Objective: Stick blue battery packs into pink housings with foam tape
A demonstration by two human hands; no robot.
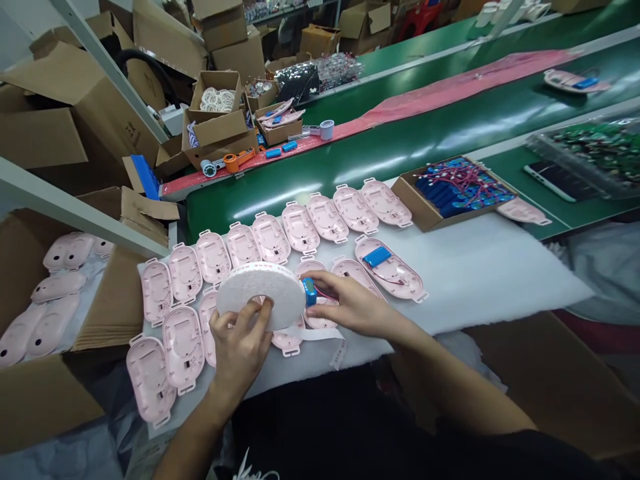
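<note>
My left hand (239, 347) grips a big white roll of foam tape (260, 293), fingers hooked through its centre hole. A strip of its backing paper (320, 337) trails to the right. My right hand (350, 303) pinches a small blue battery (310, 291) with a red wire, pressed against the roll's right edge. Both hands hover over several pink oval shells (273, 237) laid in rows on a white foam sheet (480, 267). One shell (393, 270) to the right holds a blue battery.
A cardboard tray of blue batteries with red wires (453, 190) sits at the sheet's far edge by the green conveyor belt (400, 143). A carton of pink covers (50, 293) stands at my left. Cardboard boxes (220, 123), tape dispensers and a phone (553, 180) lie beyond.
</note>
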